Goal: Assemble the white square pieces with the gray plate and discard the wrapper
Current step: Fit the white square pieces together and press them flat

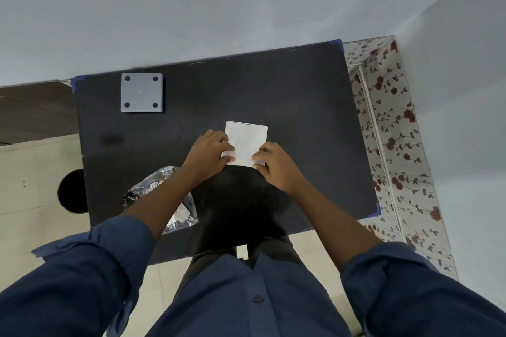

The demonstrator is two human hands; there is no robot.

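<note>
A white square piece (246, 139) lies flat near the middle of the black table (301, 107). My left hand (209, 152) grips its near left edge with fingers on top. My right hand (273, 165) pinches its near right corner. The gray plate (141, 92), with a dark hole in each corner, rests at the table's far left, apart from both hands. A crinkled clear plastic wrapper (161, 194) sits at the near left under my left forearm, with a small white piece (182, 212) showing inside it.
A pale wall stands right behind the table's far edge. To the left is a light wooden surface with a round dark hole (72, 191). Floral-patterned tiles (394, 128) run along the right side. Blue tape marks the table corners.
</note>
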